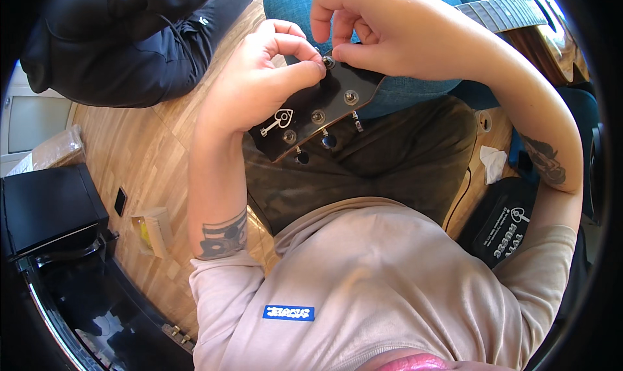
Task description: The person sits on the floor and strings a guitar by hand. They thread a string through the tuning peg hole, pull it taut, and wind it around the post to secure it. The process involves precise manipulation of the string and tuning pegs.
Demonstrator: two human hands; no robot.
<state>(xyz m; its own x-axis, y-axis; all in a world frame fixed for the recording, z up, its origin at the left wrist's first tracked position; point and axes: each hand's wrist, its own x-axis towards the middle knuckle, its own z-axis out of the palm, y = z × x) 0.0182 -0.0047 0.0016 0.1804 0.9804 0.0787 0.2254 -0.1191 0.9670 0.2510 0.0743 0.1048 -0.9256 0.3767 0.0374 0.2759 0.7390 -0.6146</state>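
Note:
Over my lap and a blue cushioned seat [285,4] lies a black guitar headstock [311,95] with a white key-shaped inlay [278,122]. Several metal tuning posts [351,97] stand up from its face, and tuning pegs [329,141] stick out along the near edge. My left hand [259,79] is closed, thumb and forefinger pinched beside the far tuning post [329,62]. At that post's other side, my right hand [383,30] has its fingers curled and its thumb tip close to the post. Whatever lies between the fingertips is too small to make out.
Upper right, another guitar's fretboard [503,14] reaches over the seat. A person in dark clothing [130,53] is at the upper left. On the wooden floor lie a phone [121,202], an open cardboard box [153,231] and a white tissue [493,163]. Black furniture [55,202] stands at the left.

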